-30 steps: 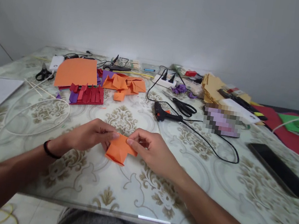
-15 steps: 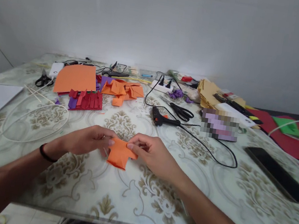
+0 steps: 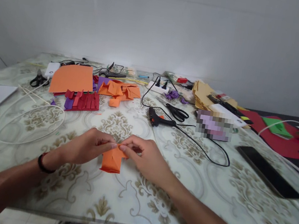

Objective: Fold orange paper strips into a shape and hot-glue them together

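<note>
A small folded orange paper shirt (image 3: 112, 161) lies near the middle front of the table, its wide lower part toward me. My left hand (image 3: 87, 145) pinches its upper edge between thumb and fingers, a dark band round the wrist. From the other side my right hand (image 3: 146, 157) pinches the same upper edge, the two thumb tips nearly touching. Part of the paper's top and sides is hidden under my fingers. Beyond the hands lie a black glue gun (image 3: 159, 119) and black-handled scissors (image 3: 177, 112).
Behind on the left are orange sheets (image 3: 72, 79), folded red paper strips (image 3: 85, 101) and folded orange pieces (image 3: 120, 90). A white power strip (image 3: 157, 87) stands at the back. To the right lie a dark phone (image 3: 269, 172) and red sheets (image 3: 262, 133). A white cable (image 3: 64, 113) loops at left.
Both thumbs have come together at the middle of the paper's upper edge, and a crease now shows down its front. The whole view has shifted slightly.
</note>
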The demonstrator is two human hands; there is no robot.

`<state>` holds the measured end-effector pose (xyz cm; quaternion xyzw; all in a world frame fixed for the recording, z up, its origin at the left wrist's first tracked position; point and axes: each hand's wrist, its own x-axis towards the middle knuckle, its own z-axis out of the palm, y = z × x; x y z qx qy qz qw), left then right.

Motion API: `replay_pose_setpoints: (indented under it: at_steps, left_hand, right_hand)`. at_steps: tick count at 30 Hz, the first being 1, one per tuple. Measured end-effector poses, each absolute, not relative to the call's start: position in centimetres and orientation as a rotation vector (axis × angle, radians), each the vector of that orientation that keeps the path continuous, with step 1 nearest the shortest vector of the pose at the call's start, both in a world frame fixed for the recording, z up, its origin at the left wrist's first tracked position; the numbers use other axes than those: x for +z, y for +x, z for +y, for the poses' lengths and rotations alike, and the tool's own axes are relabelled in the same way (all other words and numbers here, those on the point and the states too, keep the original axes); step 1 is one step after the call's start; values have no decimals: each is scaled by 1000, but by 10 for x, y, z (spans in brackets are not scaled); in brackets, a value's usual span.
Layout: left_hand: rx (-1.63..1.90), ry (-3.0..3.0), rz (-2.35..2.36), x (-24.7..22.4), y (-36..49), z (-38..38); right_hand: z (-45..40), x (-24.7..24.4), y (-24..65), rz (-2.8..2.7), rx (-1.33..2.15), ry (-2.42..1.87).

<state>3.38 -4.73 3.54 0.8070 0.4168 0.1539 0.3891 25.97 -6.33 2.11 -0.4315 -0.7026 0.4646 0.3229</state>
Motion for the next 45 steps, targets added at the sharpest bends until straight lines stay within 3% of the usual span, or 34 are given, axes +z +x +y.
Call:
replay_pose_setpoints:
  at_steps: [8, 16, 30, 36, 45]
  left_hand:
    - [277, 2059, 1090, 29, 37, -50]
    - [409, 1999, 1100, 38, 39, -51]
    - [438, 1956, 1041, 32, 45, -55]
    - [483, 1950, 998, 36, 43, -55]
    - [587, 1806, 905, 25, 42, -52]
  right_hand:
    - [-63, 21, 260, -1924, 1195, -1169]
    - [-62, 22, 260, -1842, 1180, -1139]
    - [-75, 22, 252, -1938, 768, -979]
    - [-74, 23, 255, -1953, 758, -880]
    - [-70, 20, 253, -1906, 881, -1068]
